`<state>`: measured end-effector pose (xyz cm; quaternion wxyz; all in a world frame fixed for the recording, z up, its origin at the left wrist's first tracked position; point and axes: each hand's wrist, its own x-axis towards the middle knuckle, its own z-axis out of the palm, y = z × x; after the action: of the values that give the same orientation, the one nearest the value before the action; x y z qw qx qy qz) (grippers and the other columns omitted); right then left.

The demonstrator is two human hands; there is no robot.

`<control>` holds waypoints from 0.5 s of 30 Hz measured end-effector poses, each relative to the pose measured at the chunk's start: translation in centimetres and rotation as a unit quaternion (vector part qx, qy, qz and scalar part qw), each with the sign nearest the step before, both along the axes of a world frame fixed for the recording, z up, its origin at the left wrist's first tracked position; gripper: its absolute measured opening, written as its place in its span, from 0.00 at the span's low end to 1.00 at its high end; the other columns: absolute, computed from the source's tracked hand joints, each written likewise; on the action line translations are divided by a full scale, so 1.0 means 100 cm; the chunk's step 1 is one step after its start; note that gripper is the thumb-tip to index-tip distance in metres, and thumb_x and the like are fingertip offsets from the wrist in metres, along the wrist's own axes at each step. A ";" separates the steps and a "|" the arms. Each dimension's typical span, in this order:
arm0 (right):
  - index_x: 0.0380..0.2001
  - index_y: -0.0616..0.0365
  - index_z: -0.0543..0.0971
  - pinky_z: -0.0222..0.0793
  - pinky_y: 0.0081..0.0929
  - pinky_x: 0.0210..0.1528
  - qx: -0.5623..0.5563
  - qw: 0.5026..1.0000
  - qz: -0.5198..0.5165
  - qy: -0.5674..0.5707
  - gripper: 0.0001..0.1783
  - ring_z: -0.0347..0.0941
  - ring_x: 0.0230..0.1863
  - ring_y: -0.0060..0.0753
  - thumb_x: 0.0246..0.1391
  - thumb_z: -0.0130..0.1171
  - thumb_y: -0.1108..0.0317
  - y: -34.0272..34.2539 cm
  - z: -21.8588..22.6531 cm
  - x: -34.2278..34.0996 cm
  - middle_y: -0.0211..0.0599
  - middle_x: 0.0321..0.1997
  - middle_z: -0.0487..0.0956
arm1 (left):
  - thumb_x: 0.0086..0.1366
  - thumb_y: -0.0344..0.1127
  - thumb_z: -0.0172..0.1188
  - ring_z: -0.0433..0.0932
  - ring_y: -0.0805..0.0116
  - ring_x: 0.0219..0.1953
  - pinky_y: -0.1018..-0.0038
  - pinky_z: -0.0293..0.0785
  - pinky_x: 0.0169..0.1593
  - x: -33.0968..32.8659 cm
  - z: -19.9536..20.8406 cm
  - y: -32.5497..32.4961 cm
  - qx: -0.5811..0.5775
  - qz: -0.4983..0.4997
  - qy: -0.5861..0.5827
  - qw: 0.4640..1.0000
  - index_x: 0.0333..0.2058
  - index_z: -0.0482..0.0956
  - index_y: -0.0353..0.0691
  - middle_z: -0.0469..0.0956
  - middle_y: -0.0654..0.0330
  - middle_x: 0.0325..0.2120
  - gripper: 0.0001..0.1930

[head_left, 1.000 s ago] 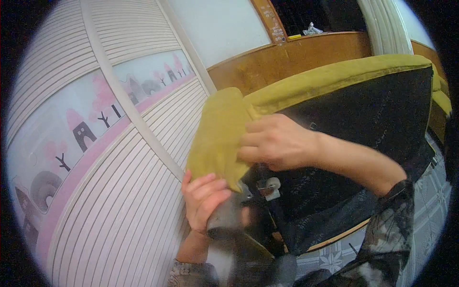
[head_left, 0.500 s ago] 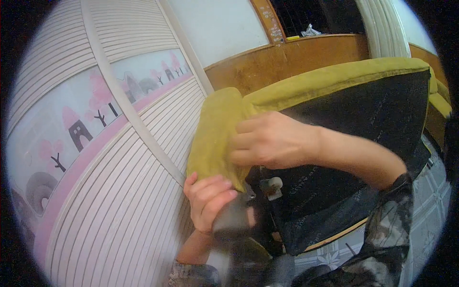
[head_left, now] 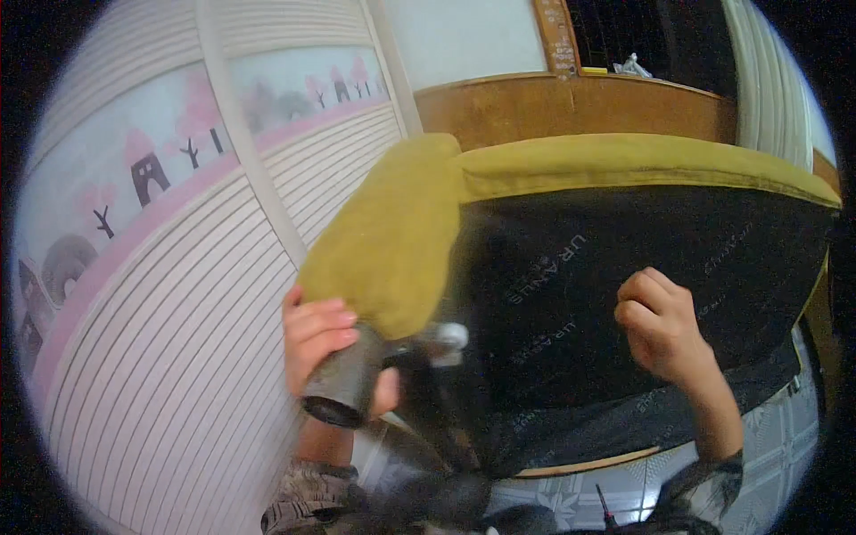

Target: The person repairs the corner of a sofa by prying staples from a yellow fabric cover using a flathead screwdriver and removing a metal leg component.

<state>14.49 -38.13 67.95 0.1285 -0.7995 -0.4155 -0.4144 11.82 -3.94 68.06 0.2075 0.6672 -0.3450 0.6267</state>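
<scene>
Doors [head_left: 169, 294] stood left; the left grip [head_left: 323, 343] wrapped a gray tube [head_left: 343, 379], best held steady; the right grip [head_left: 662, 325] curled up, couldn't tell if empty.

On the black cloth [head_left: 584, 308] are printed pale capital letters [head_left: 546, 270], slanting and repeated in several places. They are clearest left of the middle and fainter toward the right. Pale marks [head_left: 563, 55] on the wooden post [head_left: 555, 20] are too small for reading.
</scene>
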 end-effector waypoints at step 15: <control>0.33 0.60 0.73 0.65 0.24 0.21 0.467 0.407 0.324 0.715 0.20 0.67 0.20 0.27 0.51 0.56 0.52 0.153 0.019 0.062 0.32 0.21 0.70 | 0.39 0.43 0.63 0.68 0.58 0.44 0.51 0.46 0.61 -0.029 0.005 -0.016 0.007 0.016 0.066 0.998 0.33 0.68 0.41 0.71 0.57 0.35 0.22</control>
<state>20.72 -22.78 69.84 0.8571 -0.4267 -0.1430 0.2507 8.88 -5.57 68.61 0.2155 0.7137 -0.3244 0.5822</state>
